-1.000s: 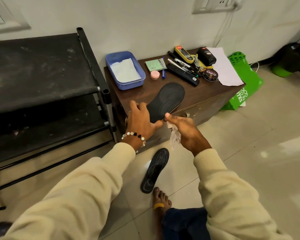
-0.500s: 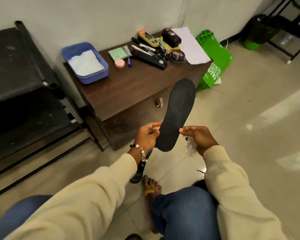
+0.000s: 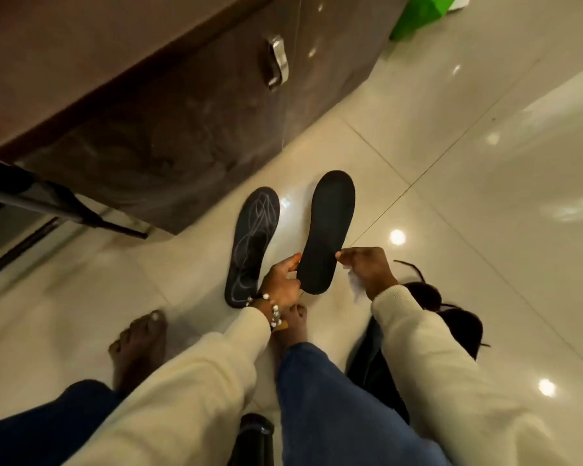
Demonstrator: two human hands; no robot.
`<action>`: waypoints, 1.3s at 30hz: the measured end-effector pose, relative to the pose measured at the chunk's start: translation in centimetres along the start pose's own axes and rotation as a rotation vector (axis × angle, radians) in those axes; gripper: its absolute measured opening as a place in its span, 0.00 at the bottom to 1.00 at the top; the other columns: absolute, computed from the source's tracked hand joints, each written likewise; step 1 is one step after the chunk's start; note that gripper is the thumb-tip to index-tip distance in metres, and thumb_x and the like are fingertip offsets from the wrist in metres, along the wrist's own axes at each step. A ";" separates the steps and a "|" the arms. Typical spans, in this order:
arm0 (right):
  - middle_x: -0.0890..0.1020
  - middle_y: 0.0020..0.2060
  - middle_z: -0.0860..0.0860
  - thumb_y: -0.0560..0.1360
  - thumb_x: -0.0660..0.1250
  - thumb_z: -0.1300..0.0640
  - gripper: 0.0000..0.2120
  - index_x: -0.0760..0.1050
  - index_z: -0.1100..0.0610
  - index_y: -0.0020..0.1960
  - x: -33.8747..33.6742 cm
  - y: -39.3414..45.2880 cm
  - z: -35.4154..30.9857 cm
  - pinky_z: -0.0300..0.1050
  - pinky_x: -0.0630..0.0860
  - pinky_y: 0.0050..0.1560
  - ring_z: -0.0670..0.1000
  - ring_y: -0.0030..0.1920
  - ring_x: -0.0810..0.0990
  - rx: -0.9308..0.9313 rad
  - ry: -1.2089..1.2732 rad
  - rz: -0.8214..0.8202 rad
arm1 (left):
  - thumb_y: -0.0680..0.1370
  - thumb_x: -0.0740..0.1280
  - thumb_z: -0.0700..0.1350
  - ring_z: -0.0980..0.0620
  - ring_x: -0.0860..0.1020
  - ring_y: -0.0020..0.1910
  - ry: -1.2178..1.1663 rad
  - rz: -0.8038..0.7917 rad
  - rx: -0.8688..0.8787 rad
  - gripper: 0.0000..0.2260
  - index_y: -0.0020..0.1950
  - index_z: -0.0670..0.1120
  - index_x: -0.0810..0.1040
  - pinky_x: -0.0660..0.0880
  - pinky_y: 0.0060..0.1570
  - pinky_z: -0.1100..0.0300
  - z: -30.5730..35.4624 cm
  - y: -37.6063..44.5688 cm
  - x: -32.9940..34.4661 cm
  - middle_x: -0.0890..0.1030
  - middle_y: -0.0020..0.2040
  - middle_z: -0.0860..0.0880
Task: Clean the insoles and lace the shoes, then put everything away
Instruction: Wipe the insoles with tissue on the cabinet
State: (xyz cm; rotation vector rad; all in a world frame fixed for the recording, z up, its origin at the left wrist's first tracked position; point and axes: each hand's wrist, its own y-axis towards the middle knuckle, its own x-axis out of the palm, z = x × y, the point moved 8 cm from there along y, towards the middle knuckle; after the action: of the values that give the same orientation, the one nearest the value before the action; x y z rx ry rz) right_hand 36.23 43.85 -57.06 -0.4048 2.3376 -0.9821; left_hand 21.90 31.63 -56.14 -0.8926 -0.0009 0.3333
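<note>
Plain insole [image 3: 327, 230] now down off tabletop, held low over floor [image 3: 485, 196] beside 2nd insole [image 3: 251, 245] lying flat. Left hand [image 3: 281, 287] + right hand [image 3: 367, 267] pinch its heel edges; right also holds wipe [image 3: 354, 286]. Judging: cleaning near done; lacing, stowing left.

A plain black insole [image 3: 327, 230] is held low over the tiled floor, its heel end pinched between the left hand [image 3: 281, 284] and the right hand [image 3: 367, 267], toe end pointing away. Just to its left, a second black insole [image 3: 251, 247] with pale line markings lies flat on the floor, roughly parallel to it.
</note>
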 end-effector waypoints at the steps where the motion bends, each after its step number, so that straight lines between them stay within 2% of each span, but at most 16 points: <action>1: 0.82 0.41 0.52 0.71 0.73 0.56 0.02 0.82 0.54 0.41 0.6 1.1 0.6 0.56 0.77 0.57 0.56 0.45 0.80 0.009 -0.016 0.008 | 0.80 0.60 0.35 0.47 0.71 0.67 0.021 -0.014 -0.004 0.24 0.75 0.50 0.65 0.70 0.66 0.50 -0.5 0.7 0.2 0.71 0.69 0.52; 3: 0.82 0.43 0.52 0.71 0.73 0.56 0.02 0.83 0.54 0.42 1.5 2.8 1.6 0.55 0.77 0.58 0.57 0.48 0.80 0.039 -0.037 0.031 | 0.81 0.59 0.37 0.46 0.69 0.69 0.104 -0.050 0.017 0.24 0.76 0.50 0.62 0.66 0.69 0.54 -0.9 1.6 0.6 0.69 0.71 0.50; 6: 0.82 0.45 0.52 0.71 0.73 0.57 0.07 0.83 0.59 0.48 2.8 4.8 2.6 0.47 0.74 0.55 0.53 0.47 0.78 0.051 -0.077 0.058 | 0.81 0.57 0.38 0.44 0.67 0.70 0.202 -0.085 0.023 0.23 0.77 0.49 0.60 0.63 0.69 0.56 -2.0 3.1 0.8 0.67 0.73 0.48; 8: 0.81 0.44 0.52 0.72 0.72 0.57 0.07 0.83 0.59 0.48 3.3 5.3 3.1 0.44 0.73 0.54 0.51 0.47 0.77 0.047 -0.136 0.059 | 0.81 0.58 0.38 0.44 0.68 0.69 0.236 -0.082 -0.025 0.24 0.76 0.49 0.61 0.64 0.70 0.54 -3.4 4.0 0.6 0.66 0.73 0.48; 11: 0.82 0.45 0.53 0.72 0.72 0.56 0.08 0.82 0.60 0.47 3.4 5.4 4.0 0.46 0.74 0.53 0.54 0.48 0.78 0.085 -0.205 0.083 | 0.80 0.63 0.39 0.44 0.70 0.68 0.235 -0.042 -0.085 0.22 0.74 0.48 0.66 0.68 0.68 0.51 -5.4 4.8 -0.4 0.69 0.71 0.45; 13: 0.83 0.48 0.56 0.72 0.72 0.55 0.11 0.81 0.61 0.49 3.0 5.2 3.8 0.48 0.76 0.53 0.56 0.50 0.79 0.101 -0.261 0.147 | 0.79 0.63 0.38 0.45 0.73 0.66 0.238 0.040 -0.072 0.19 0.70 0.45 0.71 0.70 0.65 0.56 -5.6 5.0 -1.8 0.74 0.68 0.44; 16: 0.82 0.47 0.55 0.75 0.69 0.54 0.12 0.80 0.62 0.51 4.3 3.9 1.7 0.45 0.74 0.48 0.54 0.45 0.77 -0.020 -0.363 0.150 | 0.78 0.62 0.37 0.43 0.76 0.60 0.321 0.326 -0.019 0.15 0.64 0.43 0.76 0.72 0.58 0.56 -4.9 4.6 -6.2 0.78 0.61 0.42; 18: 0.82 0.45 0.54 0.75 0.69 0.53 0.11 0.82 0.61 0.49 7.3 2.7 0.0 0.41 0.71 0.46 0.52 0.45 0.77 -0.140 -0.372 0.004 | 0.77 0.63 0.37 0.40 0.74 0.61 0.405 0.488 -0.051 0.16 0.65 0.42 0.75 0.71 0.58 0.51 -5.0 4.1 -9.1 0.75 0.62 0.39; 20: 0.83 0.48 0.54 0.74 0.70 0.53 0.12 0.82 0.61 0.51 10.9 1.7 -0.3 0.41 0.72 0.47 0.51 0.46 0.78 -0.178 -0.392 -0.181 | 0.78 0.63 0.38 0.38 0.71 0.63 0.421 0.533 -0.164 0.19 0.69 0.42 0.71 0.71 0.59 0.47 -6.5 3.9 -10.9 0.71 0.65 0.39; 22: 0.82 0.52 0.55 0.74 0.71 0.53 0.15 0.80 0.62 0.55 13.8 1.4 0.1 0.41 0.75 0.51 0.51 0.49 0.79 -0.152 -0.434 -0.303 | 0.78 0.63 0.39 0.38 0.70 0.65 0.380 0.487 -0.210 0.20 0.70 0.42 0.68 0.70 0.61 0.47 -7.9 4.3 -11.4 0.69 0.67 0.38; 25: 0.79 0.53 0.56 0.73 0.71 0.54 0.17 0.76 0.62 0.58 16.1 1.4 1.0 0.45 0.77 0.54 0.54 0.52 0.79 -0.097 -0.448 -0.354 | 0.78 0.62 0.37 0.38 0.71 0.64 0.337 0.405 -0.162 0.20 0.71 0.42 0.68 0.71 0.63 0.47 -8.9 5.4 -11.2 0.71 0.67 0.38; 29: 0.83 0.45 0.56 0.73 0.71 0.54 0.12 0.80 0.63 0.50 16.9 1.0 1.3 0.48 0.79 0.48 0.54 0.46 0.81 -0.017 -0.296 -0.364 | 0.79 0.61 0.37 0.38 0.71 0.64 0.273 0.347 -0.159 0.20 0.71 0.43 0.68 0.71 0.64 0.45 -9.2 6.0 -10.3 0.70 0.67 0.39; 33: 0.83 0.47 0.60 0.74 0.71 0.56 0.12 0.81 0.66 0.49 15.7 0.7 0.9 0.51 0.79 0.52 0.54 0.43 0.80 0.051 -0.096 -0.324 | 0.80 0.58 0.36 0.38 0.72 0.63 0.200 0.336 -0.150 0.19 0.71 0.44 0.70 0.72 0.62 0.51 -7.8 5.5 -10.5 0.71 0.67 0.39; 35: 0.83 0.43 0.60 0.74 0.70 0.59 0.08 0.82 0.65 0.44 14.9 0.1 -0.1 0.54 0.78 0.54 0.56 0.45 0.80 0.069 0.006 -0.353 | 0.79 0.59 0.35 0.40 0.75 0.61 0.154 0.308 -0.104 0.18 0.68 0.44 0.73 0.74 0.60 0.51 -6.5 4.7 -10.8 0.76 0.63 0.41; 37: 0.82 0.38 0.57 0.74 0.70 0.61 0.06 0.81 0.63 0.40 13.7 -1.1 -1.9 0.51 0.77 0.52 0.56 0.44 0.80 0.065 0.062 -0.375 | 0.78 0.62 0.35 0.42 0.77 0.57 0.111 0.276 -0.080 0.17 0.66 0.45 0.75 0.75 0.59 0.50 -4.7 3.5 -11.1 0.80 0.57 0.42; 39: 0.83 0.41 0.58 0.73 0.70 0.63 0.05 0.81 0.65 0.42 12.1 -2.5 -3.9 0.51 0.78 0.53 0.56 0.44 0.81 0.055 0.092 -0.374 | 0.77 0.64 0.35 0.41 0.78 0.55 0.081 0.252 -0.050 0.16 0.64 0.46 0.77 0.76 0.58 0.48 -2.5 2.2 -11.3 0.81 0.55 0.41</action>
State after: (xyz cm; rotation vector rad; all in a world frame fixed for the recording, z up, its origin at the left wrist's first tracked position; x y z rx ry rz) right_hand 24.38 38.62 -57.63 -0.8110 2.3580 -1.2572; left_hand 10.88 27.74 -57.86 -0.9569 0.1800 0.5335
